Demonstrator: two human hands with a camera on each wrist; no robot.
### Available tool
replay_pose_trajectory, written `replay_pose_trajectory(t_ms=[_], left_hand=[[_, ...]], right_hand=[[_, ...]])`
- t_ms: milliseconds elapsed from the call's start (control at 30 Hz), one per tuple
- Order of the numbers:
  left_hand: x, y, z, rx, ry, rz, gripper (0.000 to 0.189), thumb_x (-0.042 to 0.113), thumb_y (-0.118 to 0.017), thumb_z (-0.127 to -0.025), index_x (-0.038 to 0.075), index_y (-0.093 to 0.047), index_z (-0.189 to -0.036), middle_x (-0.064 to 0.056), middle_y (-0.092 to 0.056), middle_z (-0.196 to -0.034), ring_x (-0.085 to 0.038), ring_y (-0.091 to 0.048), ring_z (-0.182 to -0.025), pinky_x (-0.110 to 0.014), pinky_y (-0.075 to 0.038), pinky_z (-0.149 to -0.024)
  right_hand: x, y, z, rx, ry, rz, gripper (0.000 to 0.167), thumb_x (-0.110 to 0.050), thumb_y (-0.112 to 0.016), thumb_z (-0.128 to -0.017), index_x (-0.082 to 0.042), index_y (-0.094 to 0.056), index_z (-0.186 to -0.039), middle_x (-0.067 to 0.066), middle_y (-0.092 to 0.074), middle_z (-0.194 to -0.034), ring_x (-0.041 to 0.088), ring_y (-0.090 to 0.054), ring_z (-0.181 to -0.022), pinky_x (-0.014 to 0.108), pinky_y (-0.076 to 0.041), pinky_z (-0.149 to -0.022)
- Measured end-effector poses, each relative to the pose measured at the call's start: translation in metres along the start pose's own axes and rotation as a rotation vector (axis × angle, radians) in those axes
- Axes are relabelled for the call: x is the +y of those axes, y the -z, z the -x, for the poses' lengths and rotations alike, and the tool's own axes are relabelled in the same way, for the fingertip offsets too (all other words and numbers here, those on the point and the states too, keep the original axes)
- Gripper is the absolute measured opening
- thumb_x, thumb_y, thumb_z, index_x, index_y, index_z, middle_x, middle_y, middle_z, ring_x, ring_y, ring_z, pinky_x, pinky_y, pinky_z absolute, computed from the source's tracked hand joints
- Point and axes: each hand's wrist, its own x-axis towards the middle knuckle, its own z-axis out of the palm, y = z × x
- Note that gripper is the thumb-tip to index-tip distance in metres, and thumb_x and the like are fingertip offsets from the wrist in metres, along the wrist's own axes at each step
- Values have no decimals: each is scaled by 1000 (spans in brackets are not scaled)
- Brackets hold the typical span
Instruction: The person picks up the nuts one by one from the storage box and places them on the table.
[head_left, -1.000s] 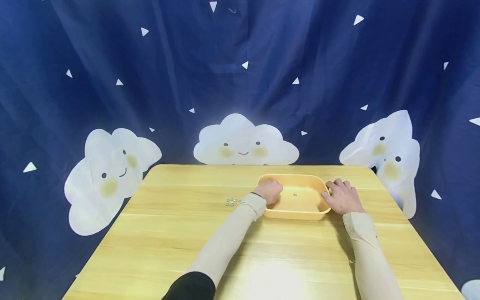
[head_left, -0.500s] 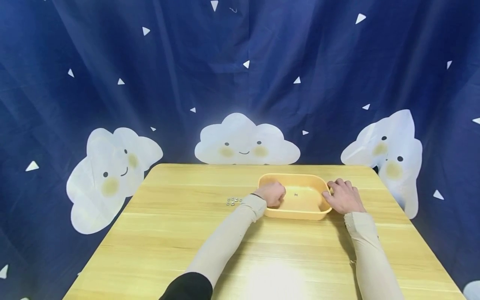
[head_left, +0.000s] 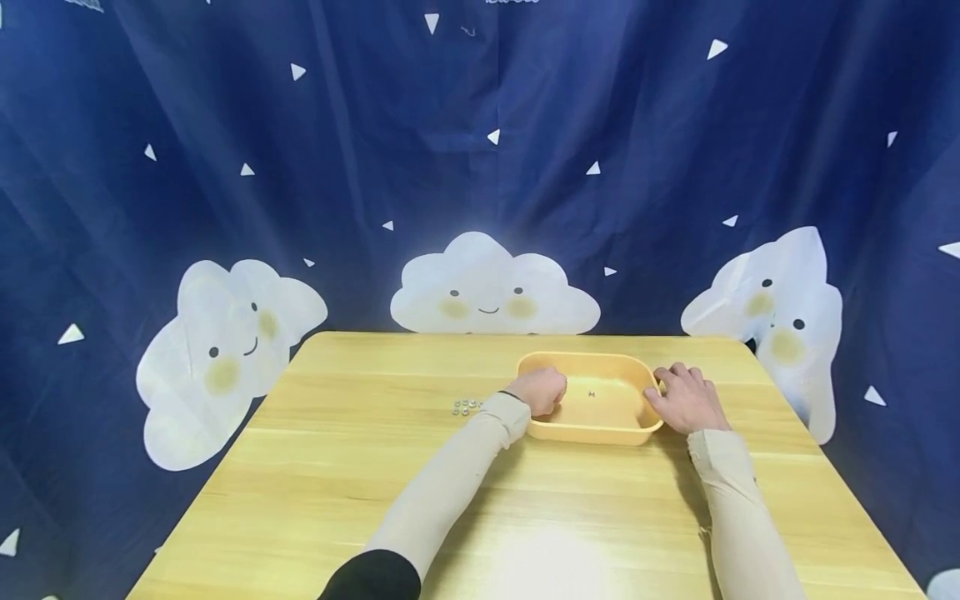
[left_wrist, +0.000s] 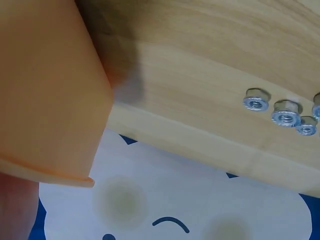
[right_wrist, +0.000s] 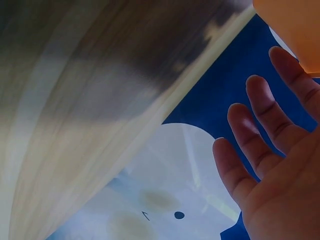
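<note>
My left hand [head_left: 540, 392] reaches over the near left side of a yellow-orange plastic tray [head_left: 592, 433], knuckles up. Its fingertips point down inside and are hidden, so I cannot tell whether they hold anything. In the left wrist view the tray wall [left_wrist: 50, 95] covers nearly all of the hand. A small metal piece [head_left: 591, 393] lies on the tray floor. At the tray's right end, my right hand [head_left: 686, 398] has its thumb on the rim and its fingers outside. The right wrist view shows those fingers [right_wrist: 267, 110] spread and only lightly bent.
Several silver flange nuts [left_wrist: 286, 114] stand in a small cluster on the wooden table [head_left: 360, 467], left of the tray. Behind the table hangs a blue curtain [head_left: 495, 183] printed with clouds and triangles.
My left hand shifts slightly right inside the tray, then back left. The right hand and the tray keep their places; the head view tilts a little.
</note>
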Motion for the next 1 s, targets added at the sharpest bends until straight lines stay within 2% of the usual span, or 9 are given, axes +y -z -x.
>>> replay_pose_trajectory(t_ms=[167, 467, 700, 867, 1000], left_hand=[[0, 0, 1, 3, -1, 25, 50, -10, -64, -83, 19, -31, -59, 6, -33, -61, -7, -32, -57, -17, -25, -50], [0, -1, 1, 6, -36, 6, 52, -10, -60, -80, 21, -25, -55, 7, -21, -58, -6, -21, -55, -18, -17, -47], [1, 3, 3, -6, -51, 17, 49, -12, -53, -76, 19, -19, -60, 5, -12, -61, -8, -11, -55, -20, -11, -50], [-1, 5, 7, 3, -83, 26, 48, -13, -51, -75, 19, -19, -60, 6, -12, -61, -7, -11, -55, -18, -11, -51], [-4, 9, 12, 11, -107, 65, 51, -13, -55, -79, 18, -21, -59, 6, -16, -59, -5, -13, -53, -16, -13, -50]], right_hand=[[0, -1, 1, 4, -1, -8, 50, -34, -47, -99, 0, -62, -132, 30, -58, -131, 55, -51, -114, 70, -43, -88], [-2, 0, 1, 5, 2, -15, 51, -35, -47, -99, 0, -61, -132, 30, -58, -130, 55, -52, -113, 69, -43, -87], [0, -1, 1, 15, 5, -15, 50, -34, -47, -99, 1, -61, -132, 30, -58, -129, 55, -53, -111, 69, -44, -85], [0, -2, 1, 17, 7, -18, 49, -34, -48, -99, 0, -61, -131, 30, -59, -128, 54, -53, -111, 69, -44, -85], [0, -1, 1, 11, 5, -24, 50, -34, -48, -99, 1, -61, -132, 30, -58, -129, 55, -52, -111, 68, -44, -85]])
